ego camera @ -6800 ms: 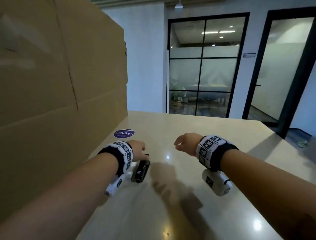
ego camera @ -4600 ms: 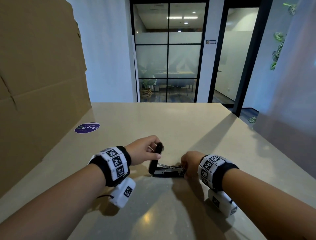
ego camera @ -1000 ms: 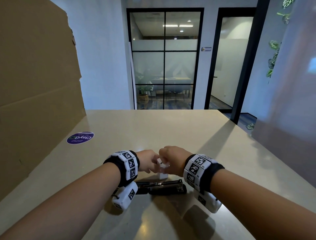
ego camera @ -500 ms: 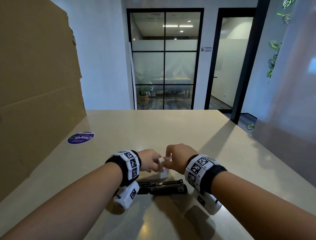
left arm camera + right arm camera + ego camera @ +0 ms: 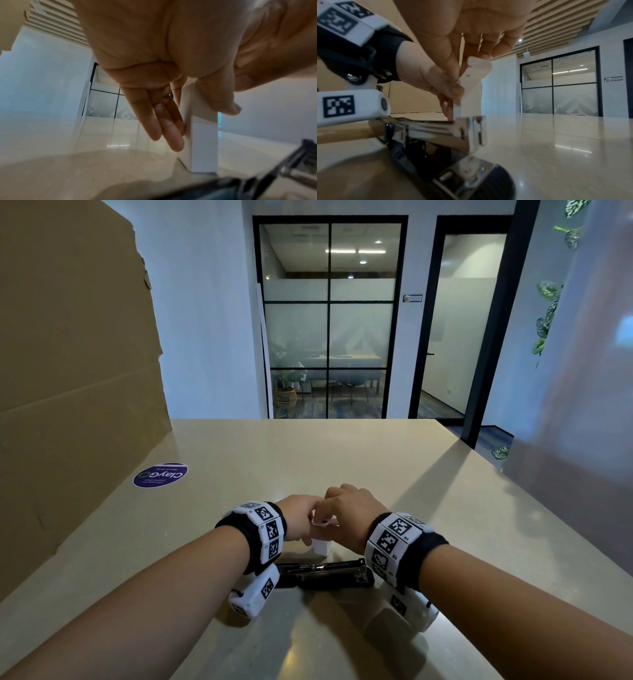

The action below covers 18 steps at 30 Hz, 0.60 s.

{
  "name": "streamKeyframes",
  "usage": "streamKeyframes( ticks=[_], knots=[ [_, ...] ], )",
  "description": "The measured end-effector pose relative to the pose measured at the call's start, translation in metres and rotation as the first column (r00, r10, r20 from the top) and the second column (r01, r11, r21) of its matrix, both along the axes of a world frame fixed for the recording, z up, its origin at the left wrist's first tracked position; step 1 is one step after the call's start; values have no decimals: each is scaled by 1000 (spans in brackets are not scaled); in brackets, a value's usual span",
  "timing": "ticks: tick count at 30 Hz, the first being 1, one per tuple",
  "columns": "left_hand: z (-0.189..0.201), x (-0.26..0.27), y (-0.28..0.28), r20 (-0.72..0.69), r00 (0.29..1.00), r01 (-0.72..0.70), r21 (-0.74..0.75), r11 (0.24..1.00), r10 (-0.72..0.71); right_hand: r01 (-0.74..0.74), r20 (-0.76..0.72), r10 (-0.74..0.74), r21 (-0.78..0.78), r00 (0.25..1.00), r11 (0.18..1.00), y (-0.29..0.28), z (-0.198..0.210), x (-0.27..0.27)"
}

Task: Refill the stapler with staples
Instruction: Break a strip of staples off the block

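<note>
A black stapler (image 5: pixel 325 573) lies opened out flat on the beige table (image 5: pixel 308 460), its metal staple channel (image 5: pixel 453 132) facing up. Just behind it, both hands hold a small white staple box (image 5: pixel 322 544) upright over the table. My left hand (image 5: pixel 298 518) grips the box body (image 5: pixel 200 142) between thumb and fingers (image 5: pixel 164 121). My right hand (image 5: pixel 346 508) comes from above, and its fingertips pinch the box's raised top flap (image 5: pixel 479 63). The box's contents are hidden.
A tall cardboard sheet (image 5: pixel 75 371) stands along the table's left side, with a round purple sticker (image 5: pixel 160 475) on the tabletop beside it. A pale panel (image 5: pixel 582 405) stands at the right. Glass doors are beyond the far edge.
The stapler was opened flat and left on the table. Both hands then came together on the white box; in the last second the right fingers shifted to its top flap.
</note>
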<state>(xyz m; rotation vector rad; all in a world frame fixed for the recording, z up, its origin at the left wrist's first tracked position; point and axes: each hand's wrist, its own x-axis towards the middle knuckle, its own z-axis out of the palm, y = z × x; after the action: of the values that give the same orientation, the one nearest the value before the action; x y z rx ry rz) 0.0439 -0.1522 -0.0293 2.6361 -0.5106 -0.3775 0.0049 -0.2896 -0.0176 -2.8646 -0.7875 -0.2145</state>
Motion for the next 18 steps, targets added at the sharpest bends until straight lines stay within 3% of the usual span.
streamKeyframes(
  ticks=[8,12,18],
  knots=[
    [5,5,13,-114,993,2,19,1000,0,28,-36,-27,15,999,999,-6,-4,9],
    [15,4,18,-274,960,-89,-118,989,54,39,-34,-38,22,999,999,-9,-7,15],
    [10,4,18,-248,960,-184,-214,959,128,8,-36,-7,40,999,999,-10,-6,12]
  ],
)
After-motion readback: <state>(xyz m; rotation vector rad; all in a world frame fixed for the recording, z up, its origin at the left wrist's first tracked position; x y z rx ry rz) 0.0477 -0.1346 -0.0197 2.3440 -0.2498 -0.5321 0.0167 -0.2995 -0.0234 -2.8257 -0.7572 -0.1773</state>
